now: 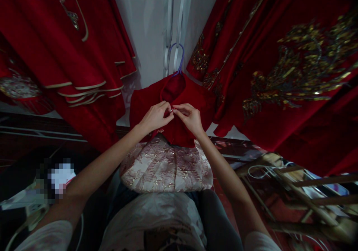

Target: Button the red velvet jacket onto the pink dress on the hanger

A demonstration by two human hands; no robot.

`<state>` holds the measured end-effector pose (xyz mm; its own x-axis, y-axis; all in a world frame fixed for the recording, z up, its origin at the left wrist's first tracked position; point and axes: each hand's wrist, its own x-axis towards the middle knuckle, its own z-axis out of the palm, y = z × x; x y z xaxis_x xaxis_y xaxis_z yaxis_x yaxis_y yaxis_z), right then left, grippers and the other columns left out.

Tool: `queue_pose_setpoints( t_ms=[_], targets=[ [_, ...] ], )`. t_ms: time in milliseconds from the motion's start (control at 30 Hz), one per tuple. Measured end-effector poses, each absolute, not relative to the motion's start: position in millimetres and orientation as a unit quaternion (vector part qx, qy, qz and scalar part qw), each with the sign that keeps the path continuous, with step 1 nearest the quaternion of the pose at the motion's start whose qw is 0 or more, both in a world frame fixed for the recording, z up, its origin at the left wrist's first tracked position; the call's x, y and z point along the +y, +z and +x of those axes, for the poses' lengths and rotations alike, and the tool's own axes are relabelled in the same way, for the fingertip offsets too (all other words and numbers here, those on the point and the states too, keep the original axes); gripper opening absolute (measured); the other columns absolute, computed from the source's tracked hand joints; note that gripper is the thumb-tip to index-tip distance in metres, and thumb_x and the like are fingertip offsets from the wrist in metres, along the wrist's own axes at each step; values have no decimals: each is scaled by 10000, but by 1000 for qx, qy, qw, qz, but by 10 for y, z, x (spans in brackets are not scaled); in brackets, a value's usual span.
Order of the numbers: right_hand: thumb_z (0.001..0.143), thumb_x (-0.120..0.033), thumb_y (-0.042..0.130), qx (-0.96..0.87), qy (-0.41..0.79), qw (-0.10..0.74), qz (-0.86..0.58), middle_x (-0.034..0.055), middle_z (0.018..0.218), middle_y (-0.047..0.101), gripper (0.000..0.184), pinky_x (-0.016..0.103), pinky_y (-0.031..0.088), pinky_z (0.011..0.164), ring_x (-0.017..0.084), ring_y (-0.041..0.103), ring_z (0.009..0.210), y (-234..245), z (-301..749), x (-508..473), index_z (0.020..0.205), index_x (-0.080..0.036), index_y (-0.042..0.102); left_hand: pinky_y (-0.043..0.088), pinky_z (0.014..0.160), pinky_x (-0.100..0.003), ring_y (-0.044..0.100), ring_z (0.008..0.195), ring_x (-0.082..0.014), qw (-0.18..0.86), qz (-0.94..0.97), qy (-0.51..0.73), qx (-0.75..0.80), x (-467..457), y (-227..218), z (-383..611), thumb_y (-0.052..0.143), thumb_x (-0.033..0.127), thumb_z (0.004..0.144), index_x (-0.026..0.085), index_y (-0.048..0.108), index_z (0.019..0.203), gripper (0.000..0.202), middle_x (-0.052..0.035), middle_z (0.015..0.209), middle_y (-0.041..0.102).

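A red jacket [195, 94] hangs in front of me on a purple hanger [181, 57]. At its collar, my left hand [158, 116] and my right hand [188, 117] meet, thumbs and fingertips pinched together on the front opening. A tiny pale bit, perhaps a button or bead, shows between the fingertips, but it is too small to name. Lower on the jacket's front sits a small light ornament [160, 131]. Below the jacket's hem, a pale pink and gold brocade cloth [167, 165] spreads over my lap.
Red garments with pale trim [69, 57] hang at left. At right hangs a red garment with gold sequin embroidery [302, 64]. Metal straps [168, 27] run down the white wall behind. A wooden rack [307, 202] with a white cable [260, 171] stands low at right.
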<state>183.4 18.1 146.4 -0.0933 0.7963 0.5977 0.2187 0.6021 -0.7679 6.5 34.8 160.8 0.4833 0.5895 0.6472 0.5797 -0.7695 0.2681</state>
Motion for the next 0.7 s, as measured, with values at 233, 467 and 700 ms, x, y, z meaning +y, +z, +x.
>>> queue_pose_setpoints(
  t_ms=[233, 467, 700],
  targets=[
    [758, -401, 706, -685, 278, 562, -372, 36, 957, 659, 255, 338, 565, 866, 144, 666, 842, 1438, 1848, 217, 941, -224, 720, 428, 686, -267, 555, 710, -140, 15, 871, 369, 325, 335, 1619, 32, 529, 219, 807, 173, 564, 861, 79, -17, 825, 584],
    [743, -399, 715, -687, 303, 551, -365, 33, 956, 634, 264, 334, 565, 864, 142, 662, 847, 1433, 1863, 216, 920, -205, 698, 421, 665, -240, 542, 684, -118, 49, 882, 363, 297, 342, 1638, -18, 534, 202, 800, 172, 597, 824, 74, -7, 790, 587],
    [800, -340, 643, -712, 262, 553, -344, 55, 1129, 541, 342, 350, 511, 958, 149, 603, 995, 1352, 1828, 199, 1103, -238, 521, 467, 763, -263, 573, 816, -135, 124, 857, 405, 293, 331, 1503, 38, 496, 242, 868, 187, 585, 904, 111, -28, 895, 587]
  ],
)
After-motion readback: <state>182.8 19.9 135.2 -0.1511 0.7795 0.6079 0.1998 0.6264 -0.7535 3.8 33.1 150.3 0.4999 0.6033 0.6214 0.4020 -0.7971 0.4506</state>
